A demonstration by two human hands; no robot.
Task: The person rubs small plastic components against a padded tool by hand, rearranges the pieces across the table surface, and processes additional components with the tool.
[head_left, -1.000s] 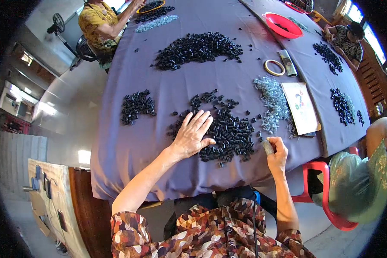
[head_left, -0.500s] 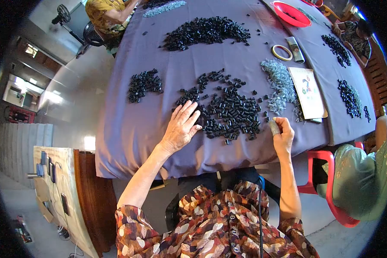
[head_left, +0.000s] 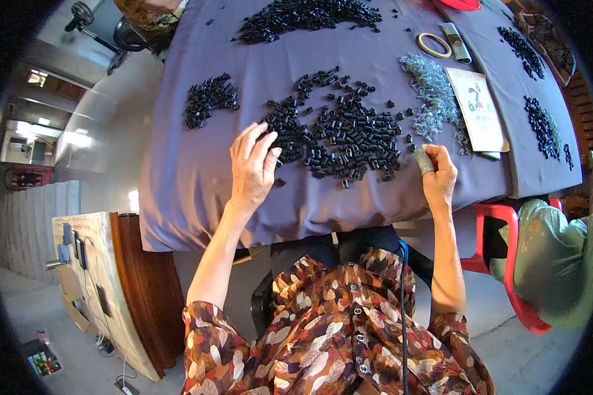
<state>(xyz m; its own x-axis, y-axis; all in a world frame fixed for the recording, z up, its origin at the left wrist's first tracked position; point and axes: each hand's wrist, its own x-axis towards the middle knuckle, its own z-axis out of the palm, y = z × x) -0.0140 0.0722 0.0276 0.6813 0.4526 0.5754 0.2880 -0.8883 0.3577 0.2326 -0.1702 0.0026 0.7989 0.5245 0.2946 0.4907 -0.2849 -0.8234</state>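
Observation:
My left hand [head_left: 252,168] hovers at the left edge of a large pile of small black cylindrical plastic pieces [head_left: 359,135]. Its fingers are stretched out, with the thumb apart from them. A tiny pale spot by the thumb tip is too small to make out. To the right of that pile, my right hand [head_left: 439,176] is closed in a pinch, and whatever it may hold is hidden. A grey cover [head_left: 423,161] wraps one of its digits. Just beyond the right hand lies a heap of small clear plastic pieces [head_left: 431,92].
A smaller black pile [head_left: 211,99] lies to the left, another [head_left: 310,16] farther back. A tape roll [head_left: 434,45], a printed booklet [head_left: 478,108] and more piles [head_left: 542,128] are on the right. A red chair [head_left: 501,263] and a wooden cabinet [head_left: 145,289] flank me.
My left hand has moved left, off the black pieces. My right hand stays pinched beside the pile. The view has tilted down, shifting the table upward in the picture.

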